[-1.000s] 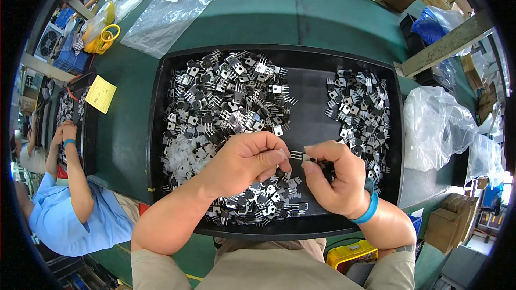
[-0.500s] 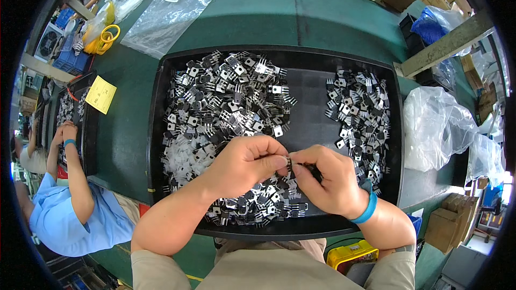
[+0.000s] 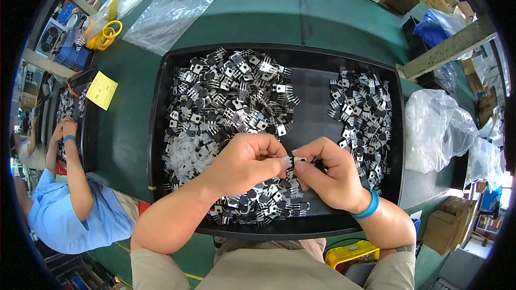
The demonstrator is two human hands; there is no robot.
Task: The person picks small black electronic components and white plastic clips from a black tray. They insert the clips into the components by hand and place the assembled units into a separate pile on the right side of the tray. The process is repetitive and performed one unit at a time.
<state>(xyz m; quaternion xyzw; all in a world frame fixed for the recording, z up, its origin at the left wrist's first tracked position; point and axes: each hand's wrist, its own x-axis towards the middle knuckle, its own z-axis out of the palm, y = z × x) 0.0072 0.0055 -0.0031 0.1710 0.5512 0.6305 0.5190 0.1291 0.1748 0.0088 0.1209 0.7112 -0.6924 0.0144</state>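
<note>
Over the middle of a black tray (image 3: 317, 57), my two hands meet fingertip to fingertip. My left hand (image 3: 250, 164) is closed in a pinch on a small whitish piece (image 3: 285, 163), partly covered by the fingers. Between thumb and forefinger my right hand (image 3: 330, 174) grips a transistor (image 3: 300, 159), its pale metal face showing. Whether the two pieces touch, I cannot tell. Loose three-legged transistors (image 3: 226, 91) are heaped on the tray's left side. Beside my left forearm lies a pile of small translucent white pieces (image 3: 185, 153). More transistors (image 3: 361, 113) lie along the right side.
A clear plastic bag (image 3: 180, 8) lies on the green table (image 3: 269, 16) beyond the tray. Another crumpled bag (image 3: 438, 129) sits to the right. At the left, a yellow paper slip (image 3: 101, 91) rests near a co-worker's tray, where a co-worker's hands (image 3: 67, 127) are busy.
My fingertips have shifted slightly, with the right fingers a little farther from the left. The whitish piece and the transistor's pale face now show between them.
</note>
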